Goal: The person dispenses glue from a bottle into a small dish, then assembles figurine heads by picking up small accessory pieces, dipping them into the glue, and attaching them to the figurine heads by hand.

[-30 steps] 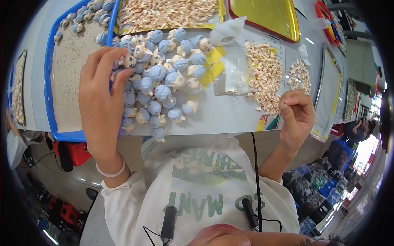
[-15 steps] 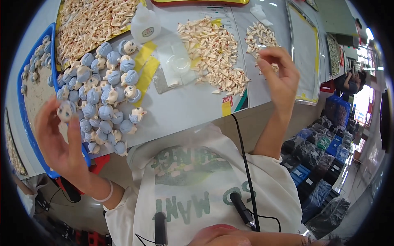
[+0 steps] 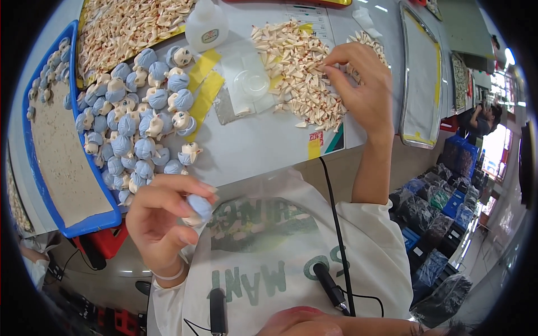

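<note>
My left hand (image 3: pixel 162 224) is closed around a small doll head (image 3: pixel 199 210) with moulded blue hair, held in front of my shirt off the table's front edge. Its face is turned out of sight. My right hand (image 3: pixel 361 84) reaches over the pile of small pointed cream pieces (image 3: pixel 302 84) with reddish tips. Thumb and forefinger are pinched together at the pile's right side; whatever sits between them is too small to make out. Many similar doll heads (image 3: pixel 126 125) lie in a cluster at the table's left.
A blue-rimmed tray (image 3: pixel 70 162) with some heads stands far left. A yellow-edged tray (image 3: pixel 134 50) of pointed pieces lies behind the cluster. A white bottle (image 3: pixel 206 28), a clear round dish (image 3: pixel 250 84) and yellow tape (image 3: pixel 204 98) occupy the middle. A metal-framed tray (image 3: pixel 420 84) is at right.
My left hand has brought the doll head from beside the blue tray rightward and nearer to my body, turning it. My right hand has moved left from the smaller pile to the larger one.
</note>
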Action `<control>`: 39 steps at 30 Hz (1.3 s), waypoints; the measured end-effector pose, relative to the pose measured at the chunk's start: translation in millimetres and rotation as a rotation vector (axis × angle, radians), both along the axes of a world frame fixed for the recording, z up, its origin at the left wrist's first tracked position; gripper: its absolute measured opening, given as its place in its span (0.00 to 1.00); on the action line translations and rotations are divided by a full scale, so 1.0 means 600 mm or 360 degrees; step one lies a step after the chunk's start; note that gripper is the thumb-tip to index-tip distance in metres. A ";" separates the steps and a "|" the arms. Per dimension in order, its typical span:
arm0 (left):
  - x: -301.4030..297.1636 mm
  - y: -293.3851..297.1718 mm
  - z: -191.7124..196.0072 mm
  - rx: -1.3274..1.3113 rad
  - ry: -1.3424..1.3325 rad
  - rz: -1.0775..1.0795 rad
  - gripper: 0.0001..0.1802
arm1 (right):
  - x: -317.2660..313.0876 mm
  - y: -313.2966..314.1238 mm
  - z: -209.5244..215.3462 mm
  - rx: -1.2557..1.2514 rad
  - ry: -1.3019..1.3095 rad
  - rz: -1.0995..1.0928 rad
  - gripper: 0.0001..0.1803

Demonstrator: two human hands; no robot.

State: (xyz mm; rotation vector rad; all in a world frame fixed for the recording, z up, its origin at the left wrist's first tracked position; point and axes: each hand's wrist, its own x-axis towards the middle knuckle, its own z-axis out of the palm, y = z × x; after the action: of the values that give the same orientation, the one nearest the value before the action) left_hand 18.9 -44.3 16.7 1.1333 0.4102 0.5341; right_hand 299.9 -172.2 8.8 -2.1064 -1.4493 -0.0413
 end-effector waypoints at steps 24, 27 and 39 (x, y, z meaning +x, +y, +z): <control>0.024 0.008 -0.028 -0.0214 -0.0289 -0.0186 0.18 | -0.080 0.114 0.071 -0.0266 0.0048 0.0461 0.10; 0.027 0.010 -0.031 -0.0432 -0.0415 -0.0240 0.19 | -0.093 0.127 0.066 -0.0187 0.0028 0.0459 0.10; 0.033 0.002 -0.037 -0.0430 -0.0492 -0.0257 0.20 | -0.086 0.124 0.068 -0.0229 -0.0016 0.0413 0.08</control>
State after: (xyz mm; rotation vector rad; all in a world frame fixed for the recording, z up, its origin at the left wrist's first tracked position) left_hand 38.6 -43.0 -5.2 0.7993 0.1160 0.4859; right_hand 248.4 -97.7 49.7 -2.0123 -1.7667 0.1568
